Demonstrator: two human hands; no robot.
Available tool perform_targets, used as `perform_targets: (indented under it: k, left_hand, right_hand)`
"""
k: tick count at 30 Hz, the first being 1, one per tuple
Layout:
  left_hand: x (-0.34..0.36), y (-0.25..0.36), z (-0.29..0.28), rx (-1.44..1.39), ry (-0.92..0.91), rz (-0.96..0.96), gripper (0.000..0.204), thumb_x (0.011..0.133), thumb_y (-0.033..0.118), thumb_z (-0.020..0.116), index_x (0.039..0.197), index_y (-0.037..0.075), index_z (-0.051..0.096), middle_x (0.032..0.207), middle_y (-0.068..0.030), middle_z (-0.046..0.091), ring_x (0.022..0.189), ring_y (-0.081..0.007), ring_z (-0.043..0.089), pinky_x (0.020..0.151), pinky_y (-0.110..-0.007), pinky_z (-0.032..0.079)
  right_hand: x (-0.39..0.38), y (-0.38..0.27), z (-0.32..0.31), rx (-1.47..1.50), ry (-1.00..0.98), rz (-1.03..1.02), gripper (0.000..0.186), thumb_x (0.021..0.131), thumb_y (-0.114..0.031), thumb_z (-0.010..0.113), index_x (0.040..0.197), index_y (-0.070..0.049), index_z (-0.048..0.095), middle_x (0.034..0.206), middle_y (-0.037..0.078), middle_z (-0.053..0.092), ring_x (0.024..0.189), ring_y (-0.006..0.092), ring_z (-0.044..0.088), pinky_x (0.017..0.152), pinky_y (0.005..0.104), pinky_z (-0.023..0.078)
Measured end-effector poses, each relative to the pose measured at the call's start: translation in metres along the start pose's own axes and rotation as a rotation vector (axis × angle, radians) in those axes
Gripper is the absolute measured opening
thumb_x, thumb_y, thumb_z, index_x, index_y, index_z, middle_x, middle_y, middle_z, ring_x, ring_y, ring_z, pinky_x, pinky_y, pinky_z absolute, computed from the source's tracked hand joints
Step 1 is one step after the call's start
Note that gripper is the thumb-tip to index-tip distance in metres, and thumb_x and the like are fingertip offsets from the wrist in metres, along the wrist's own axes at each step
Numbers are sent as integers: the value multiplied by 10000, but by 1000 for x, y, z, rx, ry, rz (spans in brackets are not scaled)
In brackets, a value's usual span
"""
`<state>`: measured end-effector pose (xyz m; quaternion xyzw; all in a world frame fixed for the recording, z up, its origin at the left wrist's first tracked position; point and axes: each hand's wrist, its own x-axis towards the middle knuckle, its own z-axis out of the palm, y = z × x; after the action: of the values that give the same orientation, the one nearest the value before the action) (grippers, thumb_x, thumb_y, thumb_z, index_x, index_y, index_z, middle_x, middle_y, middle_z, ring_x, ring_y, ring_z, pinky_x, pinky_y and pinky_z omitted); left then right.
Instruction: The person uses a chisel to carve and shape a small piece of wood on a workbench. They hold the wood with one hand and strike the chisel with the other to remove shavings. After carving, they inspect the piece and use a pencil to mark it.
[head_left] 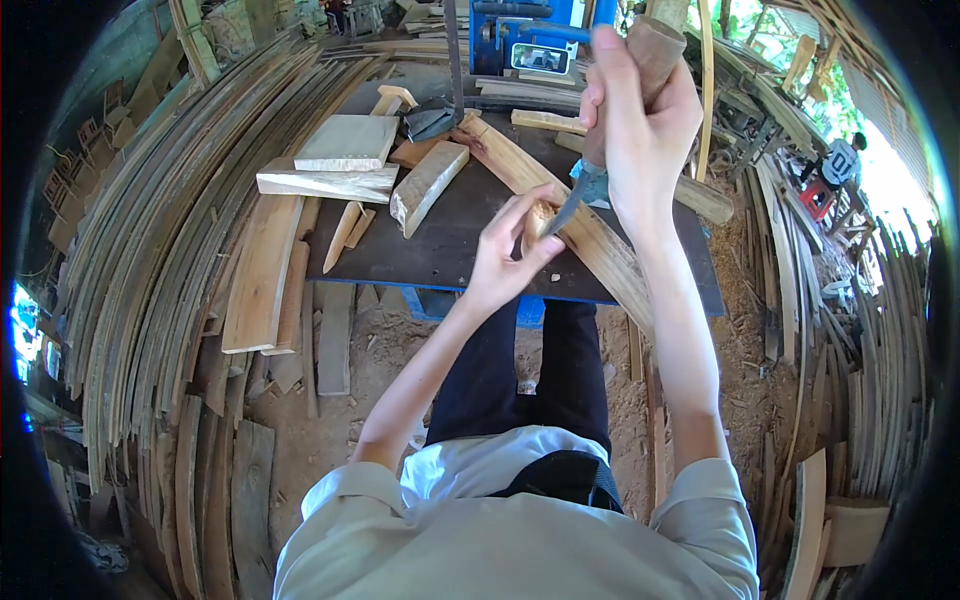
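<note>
My left hand point(508, 252) is closed around a small piece of wood point(538, 226) with a rough, light-coloured top, held above the dark table. In my right hand point(645, 135), raised higher and to the right, is a knife with a thick round wooden handle point(655, 55). Its blade point(568, 212) points down and to the left, against or very near the small wood piece; contact is hard to tell. Blue wrapping point(592, 186) shows near where blade and handle meet. Beneath both hands a long wooden board point(560, 205) lies slantwise across the table.
Wood blocks point(350, 140) and offcuts point(430, 185) lie on the left of the dark table point(400, 258). A vertical saw blade point(455, 60) and blue machine point(490, 40) holding a phone point(541, 59) stand behind. Stacked planks point(170, 220) flank both sides. Far right sits a person point(840, 160).
</note>
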<state>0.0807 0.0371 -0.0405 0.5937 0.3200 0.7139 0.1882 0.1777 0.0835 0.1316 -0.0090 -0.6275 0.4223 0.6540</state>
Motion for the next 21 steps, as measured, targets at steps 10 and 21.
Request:
perform_targets:
  k: [10, 21]
  left_hand:
    - [18, 2, 44, 341, 268, 145, 305, 991, 289, 477, 933, -1, 555, 824, -113, 555, 831, -273, 528, 732, -353, 419]
    - [26, 6, 18, 60, -26, -82, 423, 1020, 396, 419, 802, 54, 537, 740, 10, 487, 649, -54, 421, 617, -233, 360]
  right_hand:
    - [-4, -5, 27, -492, 133, -169, 234, 886, -127, 681, 1000, -23, 506, 744, 42, 582, 592, 74, 548, 548, 205, 441]
    - [-29, 33, -45, -58, -301, 92, 556, 992, -495, 403, 1253, -8, 470, 1168, 143, 586, 1097, 167, 548, 918, 319, 437]
